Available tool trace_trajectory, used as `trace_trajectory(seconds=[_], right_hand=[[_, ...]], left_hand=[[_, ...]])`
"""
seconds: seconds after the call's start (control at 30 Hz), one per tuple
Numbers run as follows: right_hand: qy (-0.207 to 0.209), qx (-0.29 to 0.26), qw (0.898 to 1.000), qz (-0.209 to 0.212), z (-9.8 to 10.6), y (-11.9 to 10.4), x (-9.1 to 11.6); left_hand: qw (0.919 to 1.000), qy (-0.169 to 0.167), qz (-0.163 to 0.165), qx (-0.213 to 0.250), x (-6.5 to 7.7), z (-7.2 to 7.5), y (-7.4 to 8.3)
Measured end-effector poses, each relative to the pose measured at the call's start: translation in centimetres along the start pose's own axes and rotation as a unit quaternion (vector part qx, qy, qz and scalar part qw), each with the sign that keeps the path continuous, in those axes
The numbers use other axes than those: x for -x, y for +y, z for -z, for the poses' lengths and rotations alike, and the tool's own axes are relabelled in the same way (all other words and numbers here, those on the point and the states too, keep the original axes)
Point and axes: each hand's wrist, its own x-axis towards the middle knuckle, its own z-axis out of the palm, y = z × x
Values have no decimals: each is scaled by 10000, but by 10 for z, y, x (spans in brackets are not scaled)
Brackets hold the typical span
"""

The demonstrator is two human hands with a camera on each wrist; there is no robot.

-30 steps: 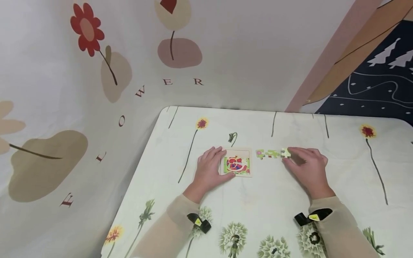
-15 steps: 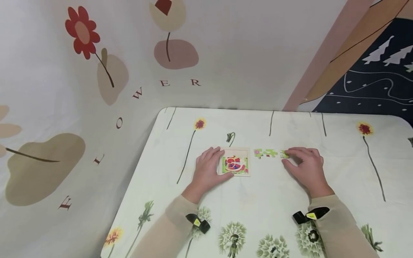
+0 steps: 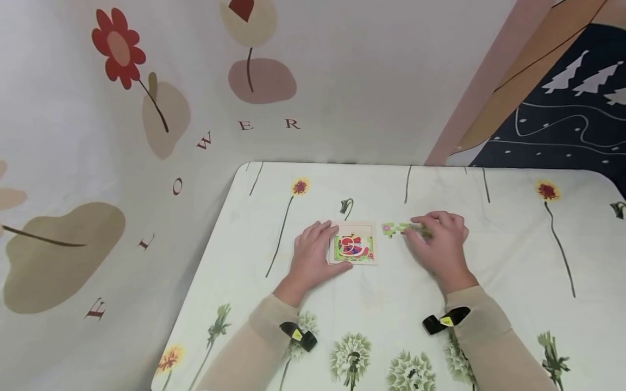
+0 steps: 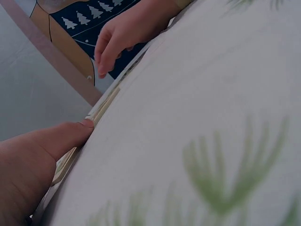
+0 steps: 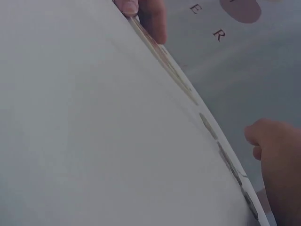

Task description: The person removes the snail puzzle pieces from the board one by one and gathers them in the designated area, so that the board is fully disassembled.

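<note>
A small square jigsaw puzzle board [image 3: 374,244] lies on the table, its lower part filled with a red, white and green picture and its upper strip bare. My left hand [image 3: 313,255] holds it, fingers at the left side and thumb along the near edge. In the left wrist view the thumb [image 4: 75,134] presses the board's edge. To the right lie loose green puzzle pieces in a row: one with a pink flower [image 3: 388,229], others partly hidden under my right hand [image 3: 440,247]. That hand hovers above the table with bent, separated fingers; the right wrist view shows the puzzle pieces [image 5: 229,162] lying below it.
A white tablecloth [image 3: 371,304] printed with flowers and dandelions covers the table. A pale patterned wall hanging [image 3: 362,108] rises behind the far edge. A black wrist camera [image 3: 298,336] sits on each sleeve.
My right hand has left the rightmost puzzle piece and moved left, over the row of pieces. The left hand has stayed on the board. The head view has shifted slightly.
</note>
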Motion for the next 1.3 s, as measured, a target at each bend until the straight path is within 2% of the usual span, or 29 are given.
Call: trace_trajectory(seconds=[0.2, 0.47, 0.67, 0.87, 1.3], right_hand=[[-47, -55, 9985, 535, -27, -29, -3], [-503, -28, 9924, 1124, -65, -61, 5], [-821, 105, 9859, 1452, -83, -84, 4], [-1155, 381, 9852, 1207, -88, -91, 6], [-1445, 217, 9859, 819, -87, -94, 6]], left_hand=[[10000, -28, 55, 47, 0, 1, 0], [9999, -120, 53, 5, 4, -1, 2], [9998, 86, -45, -156, 3, 0, 0], [9997, 90, -80, -225, 2, 0, 0], [9997, 17, -22, -229, 2, 1, 1]])
